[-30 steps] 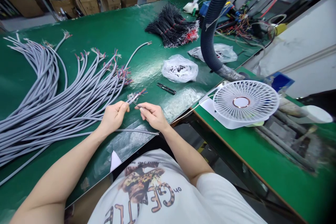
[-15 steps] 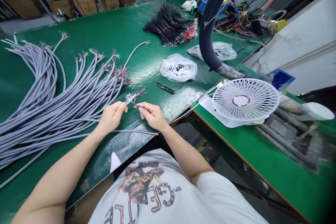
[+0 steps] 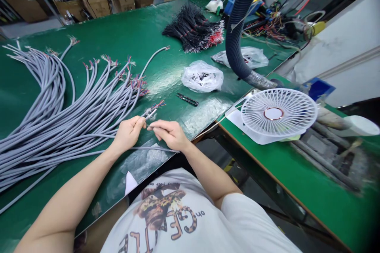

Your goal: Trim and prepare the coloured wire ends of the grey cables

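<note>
Right hand (image 3: 170, 133) has shifted nearer left hand (image 3: 129, 131).
Left grips a frayed cable (image 3: 152, 113); right pinches a thin strand (image 3: 148, 127).

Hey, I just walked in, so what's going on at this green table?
A person's left hand grips a gray cable near its stripped end, where colored wires and frayed strands stick out. The right hand pinches close beside it; what it holds is too small to make out. More gray cables lie to the left, and black snips lie beyond the hands.
</note>
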The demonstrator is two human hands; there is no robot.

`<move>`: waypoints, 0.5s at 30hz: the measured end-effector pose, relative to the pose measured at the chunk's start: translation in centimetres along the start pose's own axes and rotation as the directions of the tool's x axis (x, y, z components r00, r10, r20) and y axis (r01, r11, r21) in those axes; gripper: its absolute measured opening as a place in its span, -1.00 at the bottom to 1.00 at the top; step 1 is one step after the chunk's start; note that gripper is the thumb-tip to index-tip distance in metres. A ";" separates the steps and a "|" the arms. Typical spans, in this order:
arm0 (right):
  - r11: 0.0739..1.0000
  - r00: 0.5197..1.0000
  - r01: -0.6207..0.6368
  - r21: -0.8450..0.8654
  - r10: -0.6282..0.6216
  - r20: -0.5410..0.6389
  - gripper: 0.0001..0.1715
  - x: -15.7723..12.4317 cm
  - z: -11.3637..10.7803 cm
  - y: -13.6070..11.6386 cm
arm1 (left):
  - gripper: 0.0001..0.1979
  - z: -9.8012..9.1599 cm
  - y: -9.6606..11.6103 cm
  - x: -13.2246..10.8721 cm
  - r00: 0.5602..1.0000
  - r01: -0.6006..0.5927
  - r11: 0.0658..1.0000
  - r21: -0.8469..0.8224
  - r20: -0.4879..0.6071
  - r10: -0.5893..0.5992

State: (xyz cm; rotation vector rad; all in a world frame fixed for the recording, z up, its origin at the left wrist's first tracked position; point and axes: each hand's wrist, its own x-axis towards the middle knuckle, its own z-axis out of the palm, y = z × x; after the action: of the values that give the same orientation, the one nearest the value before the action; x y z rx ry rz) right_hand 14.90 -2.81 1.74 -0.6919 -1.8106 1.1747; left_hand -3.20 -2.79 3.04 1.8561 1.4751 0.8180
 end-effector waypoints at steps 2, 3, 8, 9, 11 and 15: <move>0.998 0.996 0.055 -0.005 -0.054 0.072 -0.64 -0.5 -0.1 -0.9 | -0.60 0.1 0.0 0.1 1.000 0.008 1.000 -0.014 -0.001 -0.008; 0.997 0.994 0.072 -0.013 -0.070 0.080 -0.65 -0.7 -0.3 -1.2 | -0.60 0.1 0.0 0.2 1.000 0.008 1.000 -0.019 -0.004 -0.008; 0.977 0.995 -0.023 -0.211 0.003 -0.096 -0.68 -1.1 -2.0 -0.8 | -0.61 0.1 0.3 0.0 1.000 0.006 1.000 -0.013 -0.030 -0.006; 0.961 0.993 -0.045 -0.274 0.014 -0.116 -0.69 -1.1 -2.4 -0.5 | -0.61 0.1 0.4 -0.1 1.000 0.011 1.000 -0.010 -0.027 -0.011; 0.923 0.991 -0.067 -0.379 0.019 -0.131 -0.69 -1.3 -3.1 0.0 | -0.62 0.1 0.5 -0.2 1.000 0.012 1.000 -0.002 -0.017 -0.012; 0.881 0.996 -0.072 -0.468 0.035 -0.086 -0.69 -1.5 -3.7 0.4 | -0.64 0.1 0.5 -0.3 1.000 -0.017 1.000 0.014 -0.007 0.017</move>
State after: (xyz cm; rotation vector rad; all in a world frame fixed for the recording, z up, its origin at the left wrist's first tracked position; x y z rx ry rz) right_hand 18.86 -2.19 1.61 -1.0534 -2.0422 0.7246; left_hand -2.87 -3.23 3.28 1.8802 1.4748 0.8250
